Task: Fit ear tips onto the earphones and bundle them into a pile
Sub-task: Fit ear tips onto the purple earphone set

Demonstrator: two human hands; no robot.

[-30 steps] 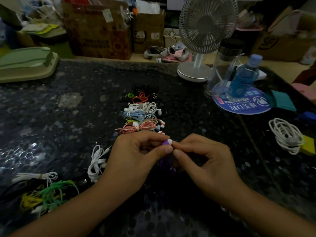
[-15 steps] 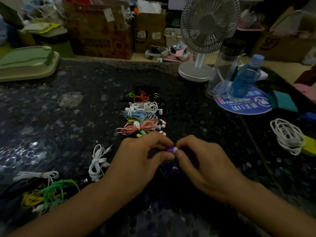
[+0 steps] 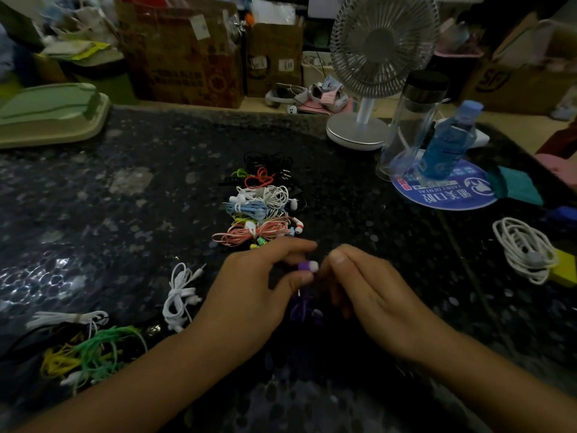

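Note:
My left hand [image 3: 249, 292] pinches a purple earbud with a white tip [image 3: 307, 266] between thumb and fingers. Its purple cable [image 3: 301, 309] hangs down between my hands. My right hand [image 3: 371, 295] sits just right of the earbud, fingers extended together and pointing at it; whether they touch it is unclear. A pile of bundled earphones [image 3: 259, 210] in white, blue, pink, red and black lies just beyond my hands. A loose white earphone set [image 3: 179, 296] lies left of my left hand.
Tangled green and yellow earphones [image 3: 90, 354] lie at the near left. A coiled white cable [image 3: 524, 248] is at the right. A desk fan [image 3: 371, 73], a clear flask [image 3: 412, 120] and a blue bottle [image 3: 449, 142] stand at the back right. A green tray [image 3: 46, 114] sits far left.
Both hands have moved slightly down toward the table with the purple earbud. My right fingers have uncurled from a pinch at the tip and now lie straighter beside it.

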